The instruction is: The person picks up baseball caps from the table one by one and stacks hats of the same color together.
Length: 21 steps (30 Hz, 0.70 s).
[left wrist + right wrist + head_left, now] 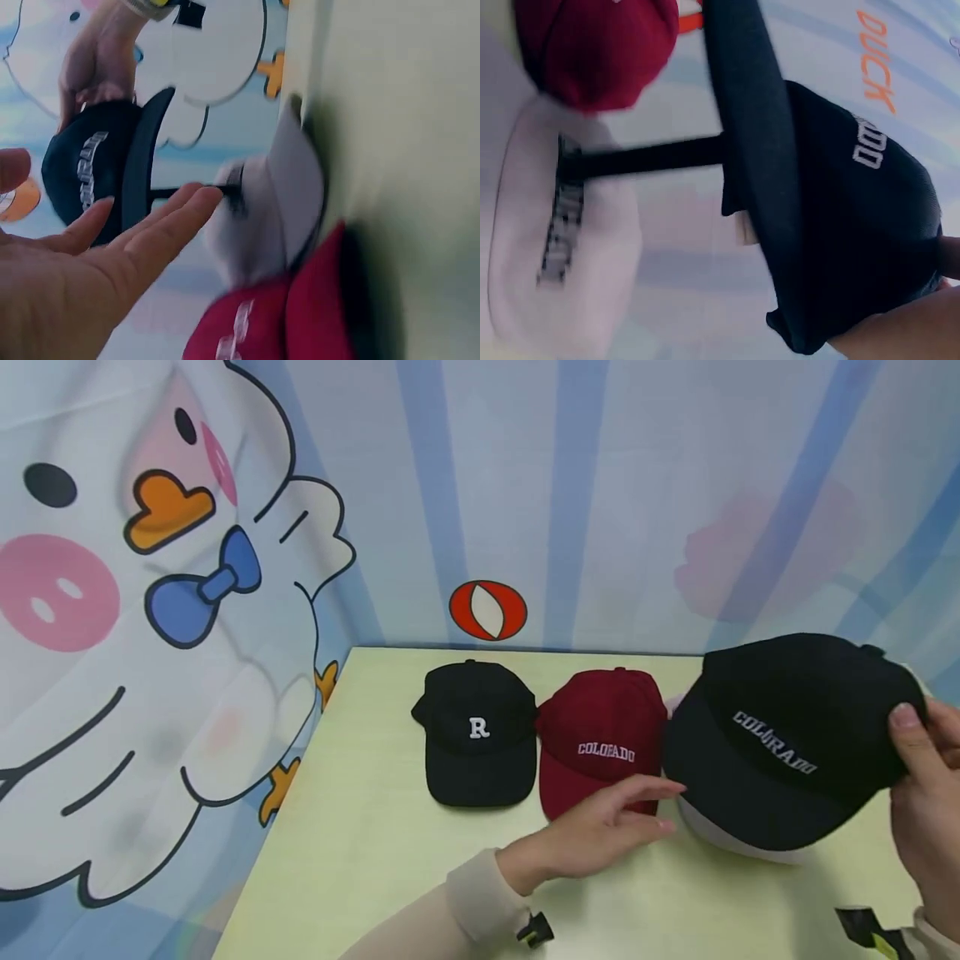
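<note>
My right hand (922,785) grips a black cap (795,735) lettered COLORADO by the side of its crown, thumb on the outside. The cap is raised, brim tilted down toward the left. Below it lies a white cap (600,240) with dark lettering, mostly hidden in the head view. A dark strap (656,155) spans from the black cap to the white one's front. Near the black brim, my left hand (588,835) is held with fingers extended and holds nothing. It overlaps the brim of a dark red COLORADO cap (603,718) in the head view.
Left of the red cap, a black cap (480,735) with a white R sits on the pale yellow table (360,860). A cloth backdrop (622,510) with a large cartoon duck stands behind and along the left side.
</note>
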Motion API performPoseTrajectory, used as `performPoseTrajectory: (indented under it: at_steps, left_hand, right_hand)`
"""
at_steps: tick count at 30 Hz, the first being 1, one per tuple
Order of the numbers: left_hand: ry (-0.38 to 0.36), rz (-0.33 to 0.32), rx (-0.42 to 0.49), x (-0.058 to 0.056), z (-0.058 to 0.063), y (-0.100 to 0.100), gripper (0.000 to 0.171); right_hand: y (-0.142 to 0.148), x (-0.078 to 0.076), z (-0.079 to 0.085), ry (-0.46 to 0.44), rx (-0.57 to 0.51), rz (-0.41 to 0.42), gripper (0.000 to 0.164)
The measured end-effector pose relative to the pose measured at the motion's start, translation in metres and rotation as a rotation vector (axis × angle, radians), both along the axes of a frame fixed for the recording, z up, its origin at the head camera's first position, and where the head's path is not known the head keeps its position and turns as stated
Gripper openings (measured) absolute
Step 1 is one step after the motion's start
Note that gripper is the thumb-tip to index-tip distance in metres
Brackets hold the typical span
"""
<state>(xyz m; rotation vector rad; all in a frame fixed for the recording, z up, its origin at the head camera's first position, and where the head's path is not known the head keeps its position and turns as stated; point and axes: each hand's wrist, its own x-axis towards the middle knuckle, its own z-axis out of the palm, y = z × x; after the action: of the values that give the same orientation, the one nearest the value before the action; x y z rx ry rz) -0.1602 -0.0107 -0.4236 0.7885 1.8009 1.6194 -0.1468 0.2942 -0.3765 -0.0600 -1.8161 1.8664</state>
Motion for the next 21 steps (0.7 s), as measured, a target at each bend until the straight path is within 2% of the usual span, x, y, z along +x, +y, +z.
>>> performPoseTrajectory:
  at_steps: [2,3,9,12,16,18,21]
  left_hand:
    - [0.049,0.062,0.020,-0.006,0.001,-0.020,0.042]
    - [0.063,0.095,0.029,-0.008,0.002,-0.029,0.040]
    - [0.189,0.323,0.048,-0.024,0.013,-0.078,0.031]
    - [0.247,0.451,0.040,-0.032,0.019,-0.094,0.029]
    - [0.314,0.609,0.015,-0.042,0.024,-0.107,0.030]
    - [0.333,0.659,-0.006,-0.045,0.025,-0.111,0.033]
    - [0.320,0.686,-0.049,-0.049,0.024,-0.117,0.038]
  right_hand:
    - [-0.017,-0.005,0.005,0.049,-0.148,0.092,0.032]
    - [-0.023,-0.008,0.006,0.062,-0.180,0.146,0.033]
    - [-0.060,-0.031,0.005,0.091,-0.263,0.422,0.028]
    - [-0.077,-0.043,0.000,0.073,-0.252,0.540,0.028]
    - [-0.102,-0.054,-0.009,0.008,-0.165,0.625,0.026]
    - [-0.115,-0.058,-0.012,-0.025,-0.116,0.642,0.024]
    - [-0.134,-0.063,-0.018,-0.062,-0.044,0.675,0.023]
